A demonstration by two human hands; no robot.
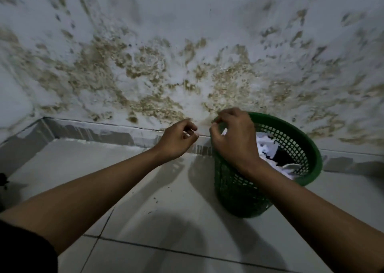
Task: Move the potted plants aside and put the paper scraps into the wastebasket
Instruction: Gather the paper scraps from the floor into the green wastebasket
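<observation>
the green wastebasket (268, 168) stands against the stained wall (187, 54), white paper scraps (268, 148) already inside. our right hand (234, 139) hovers over its rim, our left hand (176, 139) just beside; fingers curled, contents unclear. no plants visible; we judge nearly done.

We are seeing: green lattice plastic wastebasket (239, 191) | white crumpled paper scraps (265, 148) | white plaster wall blotched brown (145, 69) | pale grey floor tiles, dark grout (166, 220)
</observation>
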